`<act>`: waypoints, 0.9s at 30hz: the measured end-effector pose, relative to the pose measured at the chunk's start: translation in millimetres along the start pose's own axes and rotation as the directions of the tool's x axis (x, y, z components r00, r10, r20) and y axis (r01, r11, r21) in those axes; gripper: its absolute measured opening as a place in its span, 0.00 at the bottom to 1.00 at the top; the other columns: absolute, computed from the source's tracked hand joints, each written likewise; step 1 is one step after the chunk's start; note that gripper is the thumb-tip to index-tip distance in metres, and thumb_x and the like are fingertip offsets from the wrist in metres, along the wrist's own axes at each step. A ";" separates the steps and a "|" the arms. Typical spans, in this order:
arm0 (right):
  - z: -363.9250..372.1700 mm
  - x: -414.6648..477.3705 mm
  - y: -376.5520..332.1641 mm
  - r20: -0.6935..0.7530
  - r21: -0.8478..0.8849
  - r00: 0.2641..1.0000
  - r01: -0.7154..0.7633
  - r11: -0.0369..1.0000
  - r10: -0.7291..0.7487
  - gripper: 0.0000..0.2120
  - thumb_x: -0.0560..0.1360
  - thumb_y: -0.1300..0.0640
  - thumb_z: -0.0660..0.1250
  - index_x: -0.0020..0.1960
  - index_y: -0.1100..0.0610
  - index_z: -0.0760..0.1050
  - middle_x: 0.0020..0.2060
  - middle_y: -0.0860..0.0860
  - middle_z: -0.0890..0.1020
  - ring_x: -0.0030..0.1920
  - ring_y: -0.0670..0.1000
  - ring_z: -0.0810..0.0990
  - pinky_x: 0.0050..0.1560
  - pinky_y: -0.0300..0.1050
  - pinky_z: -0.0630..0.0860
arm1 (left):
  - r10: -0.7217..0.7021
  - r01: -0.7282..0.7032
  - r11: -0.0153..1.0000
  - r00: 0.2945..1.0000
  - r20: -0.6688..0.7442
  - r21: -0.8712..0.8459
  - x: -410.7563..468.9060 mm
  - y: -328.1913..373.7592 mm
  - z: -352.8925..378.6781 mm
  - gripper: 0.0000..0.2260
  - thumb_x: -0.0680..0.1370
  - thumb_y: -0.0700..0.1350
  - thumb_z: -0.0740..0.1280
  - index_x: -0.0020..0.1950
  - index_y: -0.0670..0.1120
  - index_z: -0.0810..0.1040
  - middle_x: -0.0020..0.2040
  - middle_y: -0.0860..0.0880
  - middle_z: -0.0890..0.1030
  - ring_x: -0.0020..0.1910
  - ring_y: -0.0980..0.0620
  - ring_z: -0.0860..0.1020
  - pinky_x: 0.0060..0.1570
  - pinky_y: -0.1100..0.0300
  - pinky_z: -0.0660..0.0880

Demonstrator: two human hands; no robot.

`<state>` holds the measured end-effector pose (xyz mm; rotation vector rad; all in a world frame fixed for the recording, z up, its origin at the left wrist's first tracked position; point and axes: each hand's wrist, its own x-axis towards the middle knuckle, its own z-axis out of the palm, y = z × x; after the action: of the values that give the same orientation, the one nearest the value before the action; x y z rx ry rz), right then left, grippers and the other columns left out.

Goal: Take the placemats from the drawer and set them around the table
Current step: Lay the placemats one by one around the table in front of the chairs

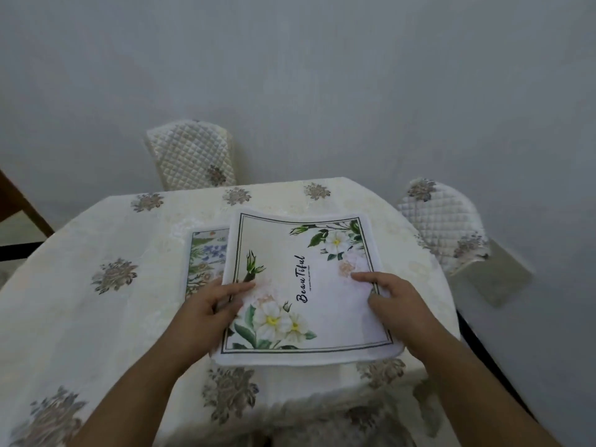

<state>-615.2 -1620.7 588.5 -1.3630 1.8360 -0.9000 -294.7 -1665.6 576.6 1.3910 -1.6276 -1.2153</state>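
Note:
A white placemat [309,279] printed with white flowers and the word "Beautiful" is held a little above the table [96,317], its far edge curling up. My left hand [206,311] grips its left edge, thumb on top. On the opposite edge my right hand [393,301] holds it the same way. Under it, to the left, a second placemat [204,256] with blue and green flowers lies flat on the cloth, mostly hidden.
The table wears a cream cloth with grey flower motifs. A quilted chair back [193,156] stands at the far side and another chair [445,227] at the right. A plain grey wall is behind. A dark wooden edge [22,204] shows at far left.

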 end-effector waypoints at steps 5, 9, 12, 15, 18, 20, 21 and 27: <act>-102.1 -93.9 36.1 -0.018 0.096 0.998 -0.053 0.994 0.055 0.18 0.72 0.65 0.63 0.47 0.44 0.84 0.53 0.43 0.82 0.44 0.46 0.82 0.42 0.40 0.77 | 0.072 -0.076 0.995 0.995 0.068 0.060 -72.6 70.6 84.0 0.24 0.78 0.34 0.65 0.59 0.65 0.80 0.57 0.54 0.77 0.45 0.48 0.81 0.45 0.50 0.83; -181.2 -171.1 80.9 -0.104 0.002 0.995 -0.009 1.000 0.009 0.10 0.74 0.52 0.71 0.54 0.43 0.82 0.55 0.41 0.80 0.55 0.39 0.77 0.52 0.31 0.70 | 0.161 -0.172 0.979 0.981 0.110 0.109 -125.9 115.3 178.0 0.20 0.77 0.36 0.65 0.55 0.63 0.82 0.57 0.53 0.74 0.50 0.61 0.78 0.41 0.68 0.79; -240.1 -230.8 120.4 -0.186 -0.009 0.981 -0.050 0.999 0.048 0.18 0.74 0.54 0.71 0.63 0.43 0.78 0.62 0.43 0.78 0.61 0.41 0.75 0.59 0.34 0.67 | 0.244 -0.261 0.953 0.962 0.122 0.152 -155.2 139.5 246.6 0.12 0.78 0.46 0.70 0.57 0.62 0.81 0.53 0.57 0.75 0.52 0.61 0.78 0.50 0.61 0.79; -293.3 -291.3 151.2 -0.283 0.016 0.956 -0.079 0.997 0.080 0.21 0.74 0.56 0.71 0.66 0.43 0.75 0.63 0.44 0.77 0.62 0.41 0.74 0.60 0.31 0.66 | 0.313 -0.358 0.906 0.926 0.213 0.224 -178.7 161.8 308.4 0.15 0.77 0.49 0.70 0.61 0.65 0.78 0.53 0.63 0.76 0.53 0.63 0.76 0.54 0.59 0.76; -337.2 -336.5 177.7 -0.357 0.062 0.926 -0.111 0.992 0.126 0.22 0.75 0.57 0.71 0.65 0.39 0.74 0.62 0.43 0.77 0.61 0.41 0.75 0.63 0.33 0.67 | 0.361 -0.418 0.893 0.886 0.289 0.165 -195.8 185.0 361.5 0.16 0.78 0.49 0.70 0.61 0.67 0.76 0.56 0.68 0.74 0.53 0.72 0.73 0.54 0.67 0.72; -359.2 -356.0 192.4 -0.398 0.093 0.905 -0.124 0.988 0.151 0.22 0.75 0.57 0.71 0.64 0.39 0.74 0.62 0.42 0.76 0.61 0.42 0.75 0.64 0.35 0.68 | 0.375 -0.435 0.891 0.867 0.329 0.132 -202.5 198.4 390.7 0.17 0.78 0.48 0.69 0.61 0.68 0.75 0.56 0.68 0.74 0.53 0.77 0.71 0.51 0.75 0.69; -368.5 -362.6 198.5 -0.417 0.099 0.894 -0.132 0.986 0.162 0.22 0.75 0.57 0.71 0.65 0.39 0.74 0.61 0.42 0.76 0.61 0.42 0.75 0.64 0.36 0.68 | 0.378 -0.441 0.889 0.858 0.348 0.124 -203.5 204.2 404.0 0.17 0.78 0.48 0.69 0.61 0.68 0.75 0.56 0.68 0.74 0.53 0.78 0.71 0.50 0.76 0.68; -414.6 -366.3 233.5 -0.477 0.130 0.851 -0.177 0.976 0.218 0.21 0.75 0.57 0.70 0.64 0.40 0.75 0.60 0.41 0.76 0.60 0.43 0.75 0.64 0.37 0.69 | 0.362 -0.420 0.906 0.839 0.406 0.060 -186.0 226.0 474.4 0.17 0.79 0.46 0.69 0.64 0.64 0.77 0.58 0.64 0.75 0.57 0.68 0.73 0.57 0.63 0.72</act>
<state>-994.3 -1160.0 656.7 -0.9193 2.2374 -1.2789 -767.9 -1377.8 639.5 0.8568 -2.1879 -1.1850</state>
